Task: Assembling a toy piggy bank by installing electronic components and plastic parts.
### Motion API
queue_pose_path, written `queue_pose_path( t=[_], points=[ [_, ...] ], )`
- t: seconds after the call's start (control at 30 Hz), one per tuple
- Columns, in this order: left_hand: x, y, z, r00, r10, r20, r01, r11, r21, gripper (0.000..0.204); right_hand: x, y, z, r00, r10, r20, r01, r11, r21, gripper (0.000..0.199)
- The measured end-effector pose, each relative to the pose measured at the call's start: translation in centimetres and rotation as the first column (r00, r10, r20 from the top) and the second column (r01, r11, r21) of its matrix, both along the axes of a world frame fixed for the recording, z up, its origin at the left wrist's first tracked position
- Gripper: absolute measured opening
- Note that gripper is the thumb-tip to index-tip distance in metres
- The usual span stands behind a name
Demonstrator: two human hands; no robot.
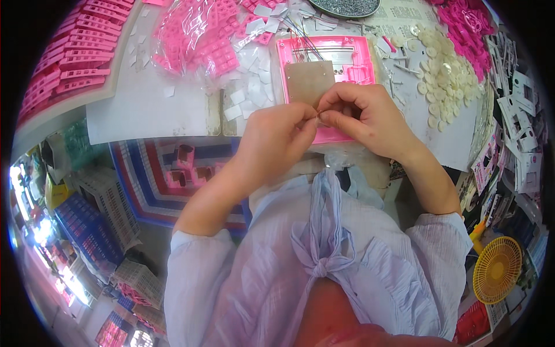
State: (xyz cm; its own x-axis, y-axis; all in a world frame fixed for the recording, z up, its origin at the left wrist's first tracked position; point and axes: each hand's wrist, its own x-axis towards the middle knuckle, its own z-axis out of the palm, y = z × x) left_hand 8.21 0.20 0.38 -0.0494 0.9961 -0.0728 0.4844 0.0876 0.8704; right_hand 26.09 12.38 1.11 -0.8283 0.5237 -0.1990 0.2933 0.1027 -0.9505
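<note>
When looking at the pink plastic casing (362, 61) lying inside-up near the table's (156, 113) front edge, can see over it a flat greyish-brown plate (309, 81) and thin wires (304, 45). Above its near end, can see left hand (277, 133) and right hand (370, 118) meeting, both pinching closely; cannot tell the thing grasped. Farther, can see white pieces (252, 92) leftward, cream discs (442, 81) rightward, a dish (347, 15) of metal bits (347, 6) behind.

A knotted bow (319, 267) fronts the pale-blue blouse (248, 289).
</note>
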Motion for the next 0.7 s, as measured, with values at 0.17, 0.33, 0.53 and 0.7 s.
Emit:
queue_pose_path(
  t=[0.17, 0.33, 0.53, 0.7],
  points=[
    [-1.1, 0.9, 0.9, 0.923, 0.111, 0.367, 0.044, 0.921, -0.388, 0.011, 0.1, 0.1, -0.5, 1.000, 0.016, -0.005, -0.017, 0.998, -0.061, 0.009],
    [-1.6, 0.2, -0.2, 0.940, 0.128, 0.316, -0.021, 0.946, -0.323, 0.010, 0.2, 0.4, -0.6, 1.000, -0.003, -0.009, 0.002, 0.994, -0.108, 0.006],
    [-0.8, 0.3, 0.6, 0.972, 0.093, 0.215, -0.028, 0.957, -0.287, 0.009, 0.0, 0.2, -0.7, 1.000, -0.003, -0.018, 0.002, 0.997, -0.075, 0.006],
    [-0.9, 0.0, -0.4, 0.972, 0.090, 0.218, -0.037, 0.971, -0.235, 0.008, -0.1, 0.1, -0.5, 1.000, 0.002, -0.017, -0.003, 0.998, -0.056, 0.006]
  ],
)
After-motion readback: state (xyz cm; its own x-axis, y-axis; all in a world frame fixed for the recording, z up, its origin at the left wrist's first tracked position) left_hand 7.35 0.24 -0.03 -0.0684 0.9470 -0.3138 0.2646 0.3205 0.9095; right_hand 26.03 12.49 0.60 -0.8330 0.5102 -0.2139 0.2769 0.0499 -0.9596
